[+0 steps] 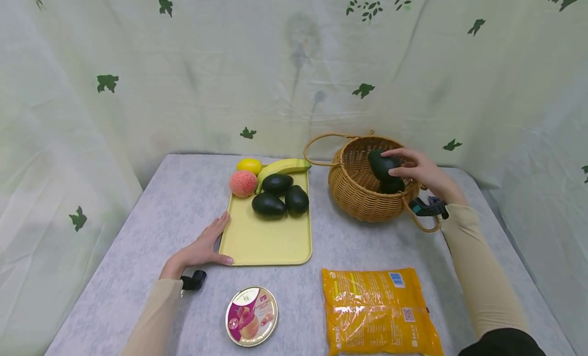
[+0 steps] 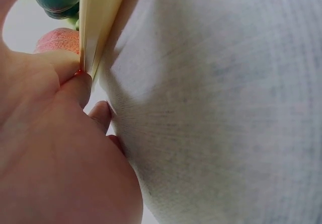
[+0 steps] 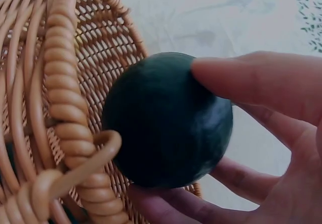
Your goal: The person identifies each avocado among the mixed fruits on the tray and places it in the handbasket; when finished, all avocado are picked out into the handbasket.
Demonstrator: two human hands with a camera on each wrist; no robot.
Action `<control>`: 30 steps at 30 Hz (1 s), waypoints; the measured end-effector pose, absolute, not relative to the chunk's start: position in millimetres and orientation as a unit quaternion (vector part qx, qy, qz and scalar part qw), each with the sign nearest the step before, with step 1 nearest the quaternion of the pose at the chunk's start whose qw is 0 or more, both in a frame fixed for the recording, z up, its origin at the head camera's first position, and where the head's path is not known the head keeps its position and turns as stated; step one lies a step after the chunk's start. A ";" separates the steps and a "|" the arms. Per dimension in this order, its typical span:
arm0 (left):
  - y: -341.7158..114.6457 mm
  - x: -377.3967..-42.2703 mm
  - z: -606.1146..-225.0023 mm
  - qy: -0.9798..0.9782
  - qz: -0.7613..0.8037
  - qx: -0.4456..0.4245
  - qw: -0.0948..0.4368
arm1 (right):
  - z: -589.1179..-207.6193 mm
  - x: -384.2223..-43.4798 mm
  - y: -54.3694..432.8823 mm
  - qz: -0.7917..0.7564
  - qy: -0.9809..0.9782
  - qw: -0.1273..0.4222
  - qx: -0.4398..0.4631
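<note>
"What do you see from the left?"

"My left hand (image 1: 199, 250) lies against the near left corner of the yellow tray (image 1: 266, 246), thumb spread from the extended fingers. My left wrist feed shows fingertips at the rim, though the palm hides part of the contact. Just right of that forearm is a round tin (image 1: 251, 316)."

"And on the tray?"

"Peach (image 1: 243, 183), lemon (image 1: 249, 166), banana (image 1: 284, 166) and three avocados (image 1: 269, 205) crowd the far end; I can't tell whether the lemon rests on the tray or just beyond it. Farther right, the frame's bottom edge cuts off the orange bag (image 1: 378, 312)."

"Your right side?"

"Well apart from the left, my right hand (image 1: 420, 173) grips a dark avocado (image 1: 381, 166) at the mouth of the wicker basket (image 1: 363, 205), digits on opposite sides."

"How will it handle?"

"I'd guess firm, fairly light, a bit slippery on that glossy skin, and liable to bruise if squeezed hard. I'd hold it around its widest part."

"Anything hidden?"

"It covers part of a lower avocado (image 1: 391, 185); I can't tell whether they touch, and most of the basket's floor is out of sight."
</note>
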State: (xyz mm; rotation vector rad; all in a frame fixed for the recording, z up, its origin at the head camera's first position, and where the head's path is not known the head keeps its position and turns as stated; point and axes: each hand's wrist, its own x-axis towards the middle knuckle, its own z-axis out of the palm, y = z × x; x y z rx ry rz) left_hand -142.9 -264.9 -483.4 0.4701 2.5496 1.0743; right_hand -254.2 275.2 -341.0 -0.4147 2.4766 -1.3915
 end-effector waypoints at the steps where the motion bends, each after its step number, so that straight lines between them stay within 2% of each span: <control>1: -264.7 -142.7 -483.3 0.896 0.378 0.165 0.167 | -340.8 -254.9 274.6 -0.471 0.859 0.139 -0.144; 6: -264.2 -142.6 -484.0 0.896 0.378 0.167 0.166 | -340.4 -257.5 275.2 -0.418 0.879 0.160 -0.161; 16: -264.6 -142.7 -482.3 0.895 0.379 0.169 0.164 | -340.9 -261.9 272.1 -0.392 0.883 0.141 -0.214; 30: -263.0 -141.6 -479.5 0.894 0.382 0.167 0.166 | -342.8 -254.3 247.2 -0.548 0.791 0.153 -0.225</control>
